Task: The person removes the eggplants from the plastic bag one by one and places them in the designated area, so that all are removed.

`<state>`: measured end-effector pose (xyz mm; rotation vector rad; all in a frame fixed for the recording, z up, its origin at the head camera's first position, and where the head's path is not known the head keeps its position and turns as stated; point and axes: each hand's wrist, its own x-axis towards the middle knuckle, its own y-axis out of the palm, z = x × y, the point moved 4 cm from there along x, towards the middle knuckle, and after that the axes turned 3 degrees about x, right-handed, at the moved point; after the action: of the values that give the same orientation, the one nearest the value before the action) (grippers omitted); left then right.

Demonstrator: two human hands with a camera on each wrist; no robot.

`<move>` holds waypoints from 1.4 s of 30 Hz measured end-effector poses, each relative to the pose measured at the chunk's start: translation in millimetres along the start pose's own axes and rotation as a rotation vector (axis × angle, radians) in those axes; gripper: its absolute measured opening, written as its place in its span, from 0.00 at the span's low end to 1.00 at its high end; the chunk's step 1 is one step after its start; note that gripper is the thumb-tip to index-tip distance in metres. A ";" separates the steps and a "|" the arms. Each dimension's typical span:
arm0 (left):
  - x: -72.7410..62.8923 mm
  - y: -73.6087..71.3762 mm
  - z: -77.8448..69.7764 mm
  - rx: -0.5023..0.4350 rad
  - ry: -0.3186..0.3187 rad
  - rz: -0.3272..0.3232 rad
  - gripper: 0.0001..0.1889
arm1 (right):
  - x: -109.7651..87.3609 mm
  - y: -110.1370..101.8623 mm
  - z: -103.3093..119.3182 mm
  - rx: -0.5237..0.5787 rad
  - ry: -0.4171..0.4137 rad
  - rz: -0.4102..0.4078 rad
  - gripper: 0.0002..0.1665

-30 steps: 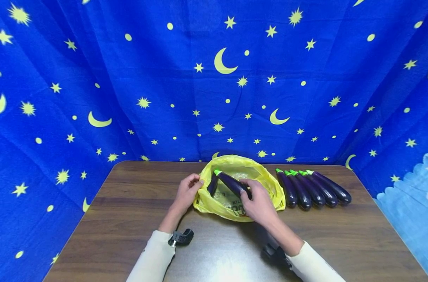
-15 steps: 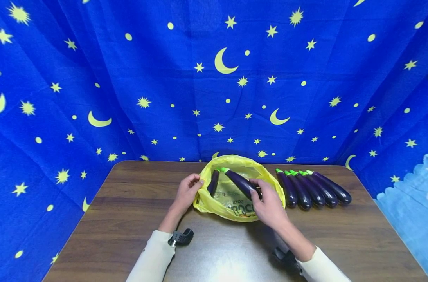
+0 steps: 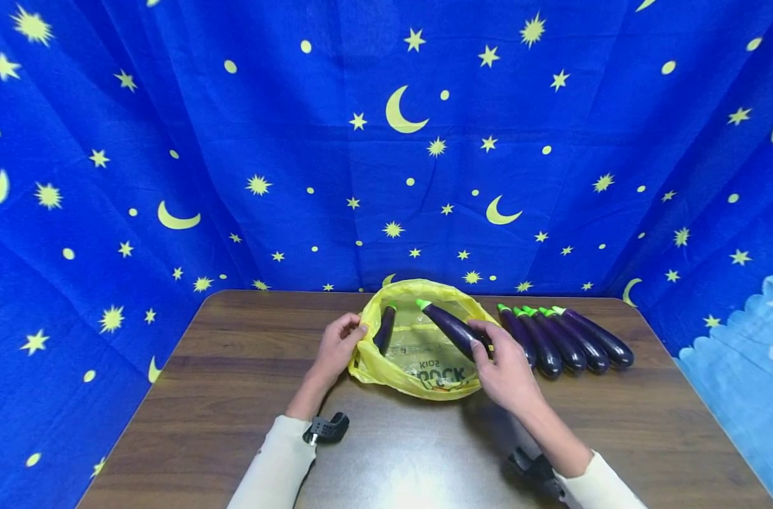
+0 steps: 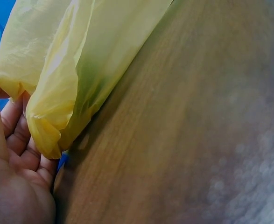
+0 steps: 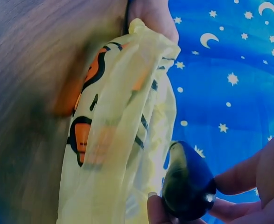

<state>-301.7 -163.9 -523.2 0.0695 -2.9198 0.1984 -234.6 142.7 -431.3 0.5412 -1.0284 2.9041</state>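
Observation:
A yellow plastic bag (image 3: 380, 372) stands on the table with its mouth wide. My left hand (image 3: 334, 355) pinches its left rim; in the left wrist view, the bag's folded edge (image 4: 52, 107) lies between thumb and fingers. In my right hand (image 3: 507, 371) is a dark purple eggplant (image 3: 449, 326), gripped near its thick end. It slants over the bag's mouth, green stem end pointing far left. The right wrist view shows the eggplant's rounded end (image 5: 188, 182) between thumb and fingers. Another eggplant (image 3: 384, 330) lies inside the bag along its left wall.
Several eggplants (image 3: 569, 344) lie side by side on the wooden table (image 3: 234, 382), just right of the bag, stems away from me. A blue cloth (image 3: 297, 141) with yellow moons and stars hangs behind the table and along its sides.
My right hand has moved to the right with the eggplant, away from the one inside the bag. The left hand has stayed at the bag's rim.

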 end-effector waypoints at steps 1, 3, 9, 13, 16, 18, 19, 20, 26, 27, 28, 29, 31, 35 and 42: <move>0.0 0.0 0.2 0.001 -0.004 0.002 0.04 | -0.5 -1.8 -0.7 -0.004 0.002 -0.002 0.21; -0.2 0.3 -0.5 0.003 -0.008 0.002 0.04 | -1.5 -5.4 -1.7 -0.003 0.010 -0.002 0.21; -0.3 0.6 -1.0 0.002 -0.001 -0.011 0.04 | -4.0 -15.1 -5.6 0.000 0.024 0.003 0.20; -0.3 0.6 -0.8 0.000 -0.007 -0.012 0.04 | -5.0 -21.5 -9.2 -0.009 0.031 -0.001 0.20; -0.4 0.9 -1.2 -0.005 -0.013 -0.009 0.04 | -5.5 -26.4 -12.1 -0.015 0.032 -0.012 0.20; 0.0 1.0 -0.6 -0.003 -0.009 -0.009 0.05 | -6.0 -29.5 -14.1 -0.018 0.031 -0.017 0.20; 0.2 1.0 -0.2 -0.003 -0.007 -0.009 0.05 | -6.2 -31.0 -15.3 -0.022 0.031 -0.020 0.20; 0.3 1.0 -0.3 -0.002 -0.006 -0.009 0.05 | -6.2 -32.5 -16.3 -0.024 0.031 -0.022 0.20; -0.8 0.2 -0.7 -0.002 -0.012 -0.003 0.05 | -6.7 -41.7 -23.2 -0.039 0.039 -0.026 0.20; -1.1 0.0 -0.9 -0.003 -0.011 -0.002 0.05 | -6.8 -43.1 -24.8 -0.038 0.041 -0.027 0.20; -1.3 -0.2 -1.4 -0.003 -0.009 -0.001 0.05 | -6.7 -44.4 -26.1 -0.037 0.041 -0.029 0.20; -1.3 -0.4 -1.4 -0.001 -0.008 -0.001 0.05 | -6.7 -45.8 -27.6 -0.031 0.042 -0.029 0.20; -1.3 -0.4 -1.4 -0.001 -0.005 0.001 0.05 | -6.7 -48.4 -30.6 -0.020 0.045 -0.032 0.19; -1.3 -0.2 -0.6 -0.006 -0.007 0.002 0.05 | -7.3 -55.2 -35.4 -0.014 0.040 -0.040 0.19; -1.2 0.0 -0.7 0.007 -0.005 -0.003 0.06 | -8.0 -68.3 -42.9 -0.017 0.041 -0.045 0.19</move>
<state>-300.4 -163.8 -522.8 0.0761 -2.9239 0.2088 -232.1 223.4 -423.4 0.4957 -1.0219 2.8520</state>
